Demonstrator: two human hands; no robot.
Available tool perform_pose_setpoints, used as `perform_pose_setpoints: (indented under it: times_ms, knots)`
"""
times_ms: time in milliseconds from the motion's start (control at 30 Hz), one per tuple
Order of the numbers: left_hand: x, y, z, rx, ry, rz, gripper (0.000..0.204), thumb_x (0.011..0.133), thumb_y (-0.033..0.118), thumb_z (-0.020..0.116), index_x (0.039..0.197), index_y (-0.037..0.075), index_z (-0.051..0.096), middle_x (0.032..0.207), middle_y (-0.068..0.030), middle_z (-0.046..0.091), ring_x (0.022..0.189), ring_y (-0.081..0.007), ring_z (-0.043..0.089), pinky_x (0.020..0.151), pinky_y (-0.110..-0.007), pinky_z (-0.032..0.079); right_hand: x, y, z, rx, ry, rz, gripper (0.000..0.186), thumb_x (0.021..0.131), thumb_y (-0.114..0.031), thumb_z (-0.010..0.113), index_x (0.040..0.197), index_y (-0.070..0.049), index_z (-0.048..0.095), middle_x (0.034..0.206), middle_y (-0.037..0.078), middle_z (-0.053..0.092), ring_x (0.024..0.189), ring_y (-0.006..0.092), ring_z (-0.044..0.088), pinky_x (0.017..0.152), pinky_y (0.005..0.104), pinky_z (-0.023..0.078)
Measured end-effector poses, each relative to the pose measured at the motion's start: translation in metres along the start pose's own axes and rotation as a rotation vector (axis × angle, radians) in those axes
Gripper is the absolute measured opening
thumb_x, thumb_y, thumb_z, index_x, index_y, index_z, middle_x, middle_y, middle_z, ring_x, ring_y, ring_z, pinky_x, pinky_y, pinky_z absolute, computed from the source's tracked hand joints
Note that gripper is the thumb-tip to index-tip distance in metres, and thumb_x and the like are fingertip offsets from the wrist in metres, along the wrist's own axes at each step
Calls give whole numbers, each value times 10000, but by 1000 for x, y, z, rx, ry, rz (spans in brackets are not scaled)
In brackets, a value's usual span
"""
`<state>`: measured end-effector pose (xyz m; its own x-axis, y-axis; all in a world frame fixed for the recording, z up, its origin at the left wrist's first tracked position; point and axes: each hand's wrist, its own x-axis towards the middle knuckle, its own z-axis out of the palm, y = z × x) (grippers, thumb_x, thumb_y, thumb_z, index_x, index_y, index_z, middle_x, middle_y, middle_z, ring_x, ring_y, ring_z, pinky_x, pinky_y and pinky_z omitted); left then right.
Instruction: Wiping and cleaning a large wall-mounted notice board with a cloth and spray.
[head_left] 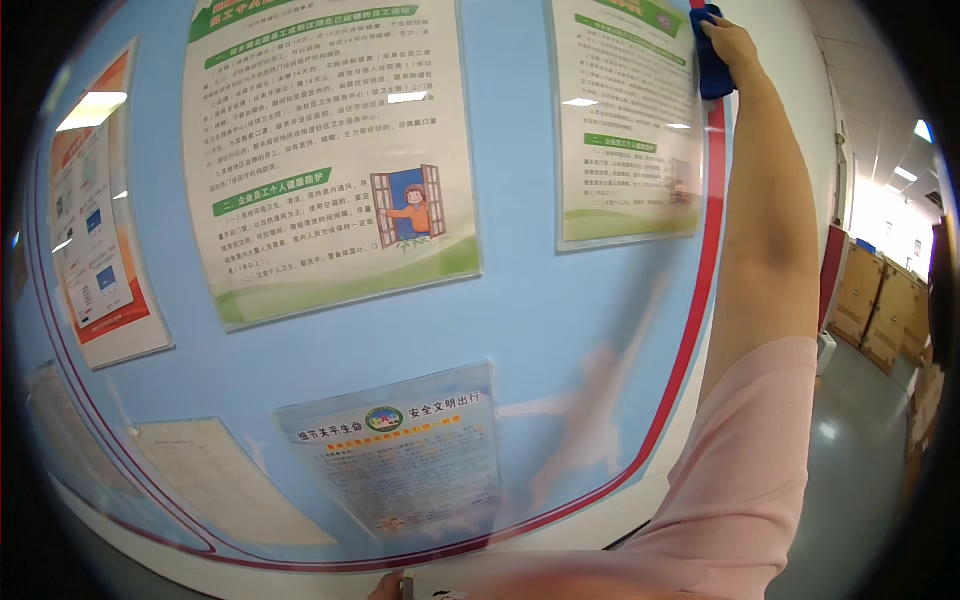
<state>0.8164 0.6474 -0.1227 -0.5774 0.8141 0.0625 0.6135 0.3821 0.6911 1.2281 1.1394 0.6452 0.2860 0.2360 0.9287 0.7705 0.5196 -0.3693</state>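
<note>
My right arm reaches up along the right side of a light blue wall board (400, 350). At the top right, my right hand (730, 50) grips a dark blue cloth (711, 60) and presses it flat on the board's red border (712, 190). Beside the cloth hangs a green and white poster (630, 120) in a clear sleeve. Low in the picture, only a bit of my left hand (386, 588) shows at the bottom edge. A small grey piece (408, 586) is against its fingers; the rest is cut off and I cannot make out what it is.
A larger green and white poster (330, 150), an orange one (100, 220) and a blue sheet (400, 450) hang on the board. Its glossy surface mirrors my arm. Cardboard boxes (868, 290) stand on the grey floor (860, 440) to the right.
</note>
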Motion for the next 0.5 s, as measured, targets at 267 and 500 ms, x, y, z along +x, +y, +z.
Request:
perform_pose_setpoints:
  times_ms: [267, 500]
  knots:
    - [2, -18, 3, -22, -34, 65, 370, 954, 160, 593, 1320, 196, 558, 713, -27, 511, 618, -170, 460, 597, -345, 421, -19, -77, -9, 229, 196, -468, 313, 860, -210, 627, 1109, -38, 709, 1054, 229, 700, 1006, 382, 662, 906, 419, 508]
    - [-12, -41, 9, -53, -43, 56, 378, 952, 156, 593, 1326, 196, 551, 709, -30, 506, 620, -170, 463, 597, -346, 423, -112, -274, -16, 491, 119, -957, 252, 878, -174, 586, 1055, -59, 724, 1068, 221, 684, 1048, 404, 613, 943, 443, 475]
